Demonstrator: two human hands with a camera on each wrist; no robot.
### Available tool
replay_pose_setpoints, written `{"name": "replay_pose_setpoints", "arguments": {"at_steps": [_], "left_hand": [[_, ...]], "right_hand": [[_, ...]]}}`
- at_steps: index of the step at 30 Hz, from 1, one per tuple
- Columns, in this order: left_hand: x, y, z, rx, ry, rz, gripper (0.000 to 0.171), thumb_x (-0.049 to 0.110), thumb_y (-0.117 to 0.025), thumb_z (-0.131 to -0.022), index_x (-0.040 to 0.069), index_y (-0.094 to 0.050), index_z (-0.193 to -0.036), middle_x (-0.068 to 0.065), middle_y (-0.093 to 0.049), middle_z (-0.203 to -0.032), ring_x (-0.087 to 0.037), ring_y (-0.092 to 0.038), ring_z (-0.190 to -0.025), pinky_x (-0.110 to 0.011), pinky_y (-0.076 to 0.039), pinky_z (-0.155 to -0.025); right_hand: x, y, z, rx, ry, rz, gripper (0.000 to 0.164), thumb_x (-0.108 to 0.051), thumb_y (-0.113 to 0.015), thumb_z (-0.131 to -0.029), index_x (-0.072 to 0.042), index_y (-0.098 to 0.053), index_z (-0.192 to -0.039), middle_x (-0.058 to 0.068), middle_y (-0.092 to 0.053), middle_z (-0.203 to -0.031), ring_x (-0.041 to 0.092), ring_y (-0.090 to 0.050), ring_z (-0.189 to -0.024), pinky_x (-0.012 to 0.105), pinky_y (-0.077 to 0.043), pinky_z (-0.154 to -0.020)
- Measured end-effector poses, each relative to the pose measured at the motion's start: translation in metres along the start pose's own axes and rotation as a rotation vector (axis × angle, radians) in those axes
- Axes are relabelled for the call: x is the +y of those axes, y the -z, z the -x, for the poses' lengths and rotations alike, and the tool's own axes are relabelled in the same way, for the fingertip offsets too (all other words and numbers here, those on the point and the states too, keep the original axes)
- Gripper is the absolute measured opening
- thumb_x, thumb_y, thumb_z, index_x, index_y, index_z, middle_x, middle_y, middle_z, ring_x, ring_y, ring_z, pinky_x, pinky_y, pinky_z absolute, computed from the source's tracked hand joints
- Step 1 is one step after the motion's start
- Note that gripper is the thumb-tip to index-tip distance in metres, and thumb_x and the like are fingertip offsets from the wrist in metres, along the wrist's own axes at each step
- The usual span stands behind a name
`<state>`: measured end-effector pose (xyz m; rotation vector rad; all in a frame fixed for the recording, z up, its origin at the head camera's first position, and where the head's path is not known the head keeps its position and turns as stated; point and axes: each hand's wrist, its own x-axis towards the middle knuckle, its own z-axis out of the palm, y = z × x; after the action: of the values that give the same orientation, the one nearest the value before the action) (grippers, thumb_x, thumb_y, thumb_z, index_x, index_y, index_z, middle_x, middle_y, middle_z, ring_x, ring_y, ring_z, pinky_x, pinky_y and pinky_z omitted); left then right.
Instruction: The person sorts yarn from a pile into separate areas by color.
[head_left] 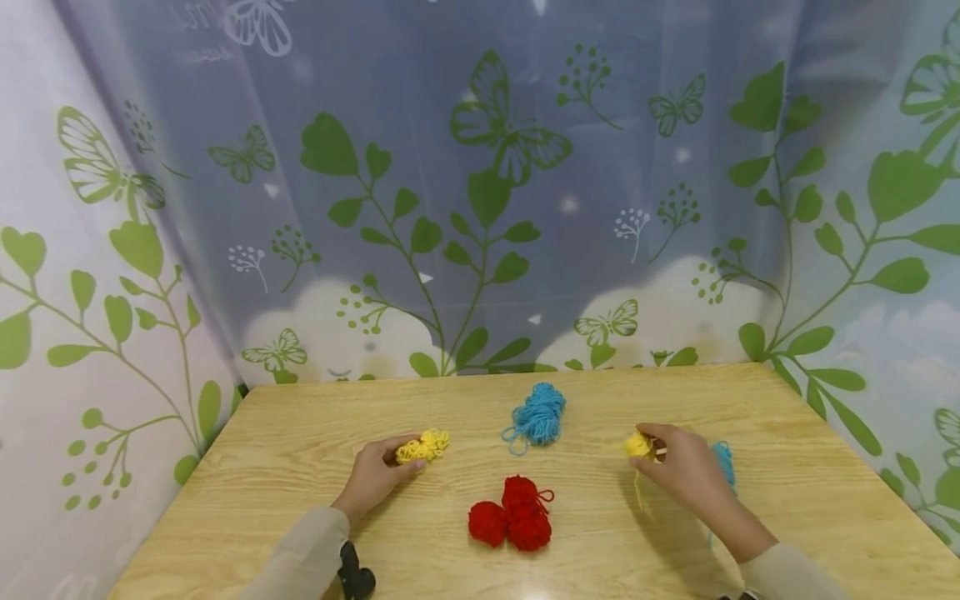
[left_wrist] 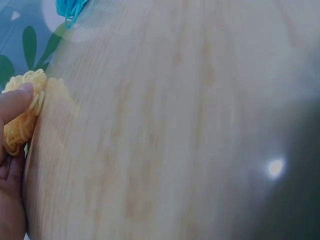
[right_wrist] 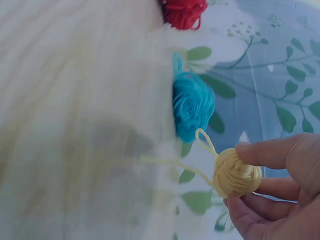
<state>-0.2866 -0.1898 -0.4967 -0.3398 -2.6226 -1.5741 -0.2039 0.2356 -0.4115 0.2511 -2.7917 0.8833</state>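
On the left of the table, my left hand (head_left: pixel 377 475) grips a yellow bundle of looped yarn (head_left: pixel 426 447) between thumb and fingers. The left wrist view shows the thumb pressed over the same yellow yarn (left_wrist: pixel 21 125), close to the tabletop. My right hand (head_left: pixel 686 467) pinches a small yellow yarn ball (head_left: pixel 638 445) above the table at the right. In the right wrist view this ball (right_wrist: pixel 236 174) has a loop on top and a loose strand trailing to the left. Thumb and fingertips hold it from the side.
A blue yarn skein (head_left: pixel 542 414) lies at the back middle of the wooden table (head_left: pixel 420 550). Red yarn balls (head_left: pixel 517 517) sit together at the front middle. Another piece of blue yarn (head_left: pixel 724 462) is partly hidden behind my right hand. A patterned curtain (head_left: pixel 405 208) borders the table.
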Motion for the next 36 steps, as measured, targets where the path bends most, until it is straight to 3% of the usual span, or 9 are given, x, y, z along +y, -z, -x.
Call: {"name": "replay_pose_setpoints", "arguments": {"at_steps": [6, 17, 24, 31, 36], "left_hand": [[0.000, -0.001, 0.001, 0.009, -0.014, -0.044, 0.041, 0.020, -0.077, -0.082, 0.012, -0.068, -0.121, -0.010, -0.064, -0.124, -0.019, -0.061, -0.106, -0.029, -0.051, -0.082], [0.003, -0.002, 0.002, 0.008, 0.013, -0.003, 0.039, 0.013, -0.076, -0.082, 0.012, -0.069, -0.120, -0.007, -0.066, -0.120, -0.013, -0.059, -0.092, -0.022, -0.047, -0.070], [0.000, 0.000, 0.001, 0.012, -0.009, -0.039, 0.039, 0.018, -0.077, -0.081, 0.014, -0.069, -0.119, -0.006, -0.066, -0.121, -0.014, -0.060, -0.102, -0.023, -0.049, -0.079], [0.000, -0.001, 0.002, 0.008, -0.021, -0.042, 0.038, 0.018, -0.077, -0.082, 0.012, -0.069, -0.119, -0.008, -0.066, -0.120, -0.015, -0.060, -0.099, -0.024, -0.049, -0.077], [0.000, 0.000, 0.001, 0.022, -0.028, -0.060, 0.038, 0.018, -0.077, -0.082, 0.012, -0.070, -0.118, -0.008, -0.067, -0.119, -0.019, -0.062, -0.105, -0.032, -0.052, -0.084]], "right_hand": [[-0.026, -0.013, -0.016, 0.011, 0.007, -0.057, 0.047, -0.009, -0.073, -0.083, 0.008, -0.059, -0.125, 0.022, -0.065, -0.109, 0.031, -0.064, -0.091, 0.039, -0.056, -0.073], [-0.074, -0.045, -0.038, 0.040, 0.086, -0.139, 0.044, -0.008, -0.077, -0.080, 0.005, -0.064, -0.119, 0.018, -0.067, -0.109, 0.025, -0.065, -0.088, 0.034, -0.057, -0.072], [-0.106, -0.071, -0.048, 0.042, 0.112, -0.165, 0.044, -0.008, -0.080, -0.077, 0.002, -0.067, -0.117, 0.016, -0.068, -0.109, 0.023, -0.066, -0.082, 0.031, -0.055, -0.067], [-0.134, -0.095, -0.054, -0.007, 0.142, -0.235, 0.043, -0.010, -0.077, -0.081, 0.000, -0.065, -0.121, 0.015, -0.066, -0.113, 0.022, -0.064, -0.089, 0.030, -0.056, -0.072], [-0.155, -0.111, -0.058, -0.004, 0.144, -0.279, 0.043, -0.011, -0.076, -0.082, 0.001, -0.064, -0.122, 0.015, -0.067, -0.112, 0.024, -0.064, -0.089, 0.029, -0.056, -0.072]]}}
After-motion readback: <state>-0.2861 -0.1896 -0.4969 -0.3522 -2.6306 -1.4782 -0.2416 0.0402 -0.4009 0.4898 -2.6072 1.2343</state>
